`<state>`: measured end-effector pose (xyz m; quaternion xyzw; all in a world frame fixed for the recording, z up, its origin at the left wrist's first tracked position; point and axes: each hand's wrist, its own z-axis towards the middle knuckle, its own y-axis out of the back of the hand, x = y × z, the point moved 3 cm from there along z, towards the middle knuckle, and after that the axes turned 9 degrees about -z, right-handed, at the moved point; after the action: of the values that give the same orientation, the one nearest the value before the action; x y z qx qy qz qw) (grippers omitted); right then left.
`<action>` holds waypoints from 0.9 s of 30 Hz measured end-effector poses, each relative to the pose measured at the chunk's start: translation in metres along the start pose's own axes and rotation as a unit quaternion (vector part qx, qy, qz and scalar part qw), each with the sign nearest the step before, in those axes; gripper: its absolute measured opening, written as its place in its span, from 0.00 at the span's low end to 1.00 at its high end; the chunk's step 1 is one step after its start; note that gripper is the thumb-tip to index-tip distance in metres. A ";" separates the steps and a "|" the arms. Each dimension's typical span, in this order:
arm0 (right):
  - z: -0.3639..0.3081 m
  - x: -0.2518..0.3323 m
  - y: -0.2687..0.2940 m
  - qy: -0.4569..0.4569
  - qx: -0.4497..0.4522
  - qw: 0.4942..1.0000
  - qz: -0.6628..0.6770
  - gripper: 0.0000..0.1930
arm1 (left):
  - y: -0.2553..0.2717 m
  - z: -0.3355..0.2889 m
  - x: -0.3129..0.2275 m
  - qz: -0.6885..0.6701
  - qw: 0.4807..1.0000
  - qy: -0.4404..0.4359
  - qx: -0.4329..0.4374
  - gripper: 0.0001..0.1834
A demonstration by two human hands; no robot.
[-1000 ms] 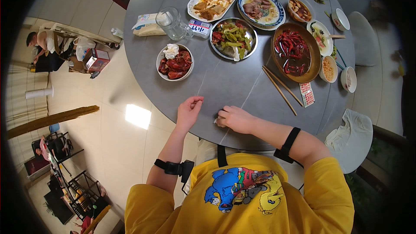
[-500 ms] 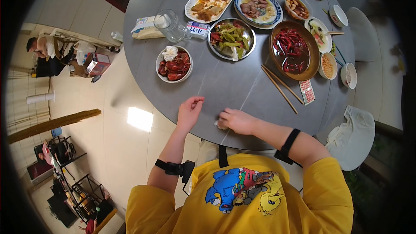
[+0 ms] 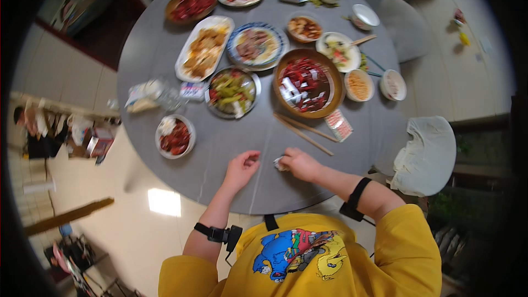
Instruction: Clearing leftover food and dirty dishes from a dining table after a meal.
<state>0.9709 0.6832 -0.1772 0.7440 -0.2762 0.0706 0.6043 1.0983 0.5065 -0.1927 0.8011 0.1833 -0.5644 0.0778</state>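
Note:
My right hand (image 3: 301, 165) is closed on a crumpled white tissue (image 3: 281, 163) above the near part of the grey round table (image 3: 236, 190). To its left, my left hand (image 3: 241, 170) has its fingers curled in, and nothing shows in them. Beyond the left hand stands a white bowl (image 3: 188, 148) of red crayfish pieces with a white tissue wad on top. A pair of wooden chopsticks (image 3: 308, 138) lies beyond my right hand, beside a small red-and-white printed packet (image 3: 339, 125).
Past the chopsticks sits a brown bowl (image 3: 280, 93) of red crayfish. A steel plate of green vegetables (image 3: 228, 91), a blue-rimmed meat plate (image 3: 256, 47), a glass mug (image 3: 171, 99) and several other dishes fill the far side. A covered stool (image 3: 426, 157) stands at the right.
The head view has turned, bringing more far dishes into sight. My right hand, with the tissue, is farther in from the table's near edge. My left hand stays curled.

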 end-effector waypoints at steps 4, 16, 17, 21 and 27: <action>-0.013 -0.018 0.020 -0.048 -0.048 0.997 0.026 0.12 | -0.069 0.020 -0.031 0.164 0.979 -0.084 0.081 0.20; -0.189 -0.314 0.205 -0.280 -0.473 0.832 -0.074 0.14 | -0.199 0.086 -0.083 0.226 0.969 -0.044 -0.090 0.12; -0.201 -0.349 0.210 -0.279 -0.474 0.833 -0.066 0.14 | -0.221 0.095 -0.092 0.222 0.970 -0.043 -0.084 0.12; -0.211 -0.440 0.201 -0.400 -0.346 0.848 0.027 0.18 | -0.297 0.132 -0.086 0.164 0.986 -0.034 -0.025 0.13; -0.204 -0.472 0.191 -0.353 -0.207 0.900 0.151 0.15 | -0.374 0.158 -0.101 0.162 0.987 -0.011 0.016 0.16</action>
<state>0.5272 1.0061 -0.1669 0.5275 -0.5885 -0.1653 0.5900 0.7875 0.7778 -0.1235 0.8151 0.0416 -0.5560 0.1573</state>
